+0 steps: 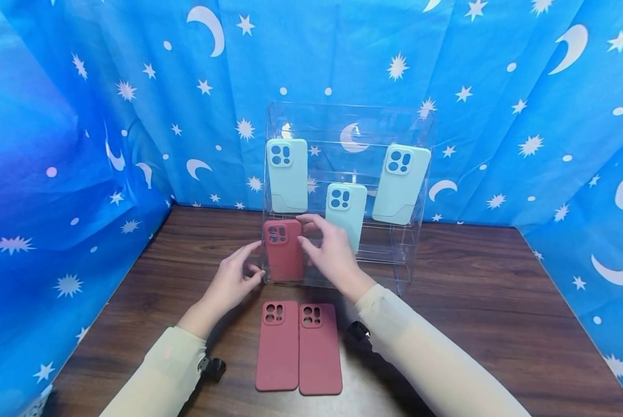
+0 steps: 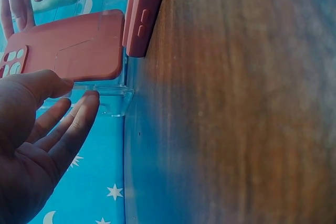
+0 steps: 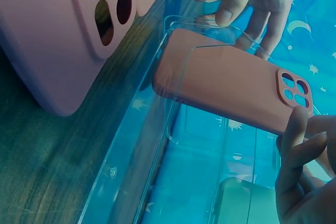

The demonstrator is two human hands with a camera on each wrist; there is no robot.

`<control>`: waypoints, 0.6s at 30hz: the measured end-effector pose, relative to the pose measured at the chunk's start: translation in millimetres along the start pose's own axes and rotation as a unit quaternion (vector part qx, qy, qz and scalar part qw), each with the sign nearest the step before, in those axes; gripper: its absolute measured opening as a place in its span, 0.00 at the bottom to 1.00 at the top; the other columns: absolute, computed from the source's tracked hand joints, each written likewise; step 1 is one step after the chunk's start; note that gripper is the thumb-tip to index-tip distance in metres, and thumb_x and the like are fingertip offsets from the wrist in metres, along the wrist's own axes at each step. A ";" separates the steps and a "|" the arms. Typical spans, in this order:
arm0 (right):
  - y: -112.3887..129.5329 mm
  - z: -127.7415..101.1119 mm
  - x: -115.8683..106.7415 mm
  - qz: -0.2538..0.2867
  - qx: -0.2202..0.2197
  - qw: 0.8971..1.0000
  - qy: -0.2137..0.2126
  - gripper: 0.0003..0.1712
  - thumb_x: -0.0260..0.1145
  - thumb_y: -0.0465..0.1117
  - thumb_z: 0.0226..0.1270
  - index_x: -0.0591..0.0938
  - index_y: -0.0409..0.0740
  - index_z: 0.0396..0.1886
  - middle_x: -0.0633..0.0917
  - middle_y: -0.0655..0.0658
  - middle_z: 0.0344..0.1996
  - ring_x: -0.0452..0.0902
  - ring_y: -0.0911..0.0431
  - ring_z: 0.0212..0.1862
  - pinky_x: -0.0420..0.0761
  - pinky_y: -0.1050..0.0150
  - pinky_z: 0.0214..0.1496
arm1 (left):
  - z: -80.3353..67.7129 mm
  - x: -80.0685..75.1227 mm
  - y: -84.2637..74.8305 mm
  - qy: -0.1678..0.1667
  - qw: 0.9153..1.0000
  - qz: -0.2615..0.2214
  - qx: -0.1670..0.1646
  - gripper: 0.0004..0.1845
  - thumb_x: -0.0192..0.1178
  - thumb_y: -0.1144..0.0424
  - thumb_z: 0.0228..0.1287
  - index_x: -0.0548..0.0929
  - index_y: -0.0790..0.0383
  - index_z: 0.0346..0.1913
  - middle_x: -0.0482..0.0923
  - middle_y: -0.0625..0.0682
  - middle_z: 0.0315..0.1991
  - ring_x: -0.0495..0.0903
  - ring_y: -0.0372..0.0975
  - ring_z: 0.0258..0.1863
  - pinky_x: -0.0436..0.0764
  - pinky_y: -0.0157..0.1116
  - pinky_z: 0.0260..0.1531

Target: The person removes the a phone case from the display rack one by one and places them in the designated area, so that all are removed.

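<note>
A red phone case point(image 1: 285, 258) stands upright, leaning back in the bottom-left pocket of a clear acrylic display rack point(image 1: 350, 107), camera cutouts at the top. My right hand point(image 1: 334, 252) is at its upper right edge, the fingertips right by the corner and side. On the other side, my left hand point(image 1: 233, 275) has its fingers loosely spread at the rack's left edge, beside the lower part of the case. The right wrist view shows the red case point(image 3: 226, 77) between both hands, its lower end behind the clear front lip.
Three mint phone cases point(image 1: 289, 179) stand in the rack, two higher at the sides and one lower in the middle. Two more red cases point(image 1: 277, 359) lie side by side on the wooden table point(image 1: 473, 324) in front. A blue star-patterned cloth point(image 1: 311, 52) hangs behind.
</note>
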State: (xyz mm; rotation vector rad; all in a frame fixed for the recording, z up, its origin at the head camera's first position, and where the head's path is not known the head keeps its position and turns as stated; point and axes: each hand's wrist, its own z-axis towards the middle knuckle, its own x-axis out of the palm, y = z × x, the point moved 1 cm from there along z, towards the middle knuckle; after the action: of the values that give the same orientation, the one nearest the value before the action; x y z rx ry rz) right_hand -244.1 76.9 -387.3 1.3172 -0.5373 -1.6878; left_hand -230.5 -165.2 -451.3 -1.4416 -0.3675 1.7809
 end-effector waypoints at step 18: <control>-4.9 -2.0 -1.6 0.019 -0.048 0.999 -0.016 0.17 0.70 0.40 0.72 0.83 0.55 0.58 0.89 0.47 0.42 0.78 0.58 0.14 0.82 0.64 0.17 | -0.7 0.5 0.9 -0.004 1.000 0.001 0.000 0.38 0.70 0.71 0.62 0.70 0.57 0.75 0.83 0.56 0.49 0.86 0.37 0.34 0.85 0.30 0.29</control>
State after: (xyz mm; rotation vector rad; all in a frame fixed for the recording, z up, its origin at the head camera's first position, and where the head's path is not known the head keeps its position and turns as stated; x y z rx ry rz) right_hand -244.1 81.1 -391.0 1.2056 -0.4924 -1.6847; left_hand -230.2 -165.5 -452.5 -1.4346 -0.3698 1.7886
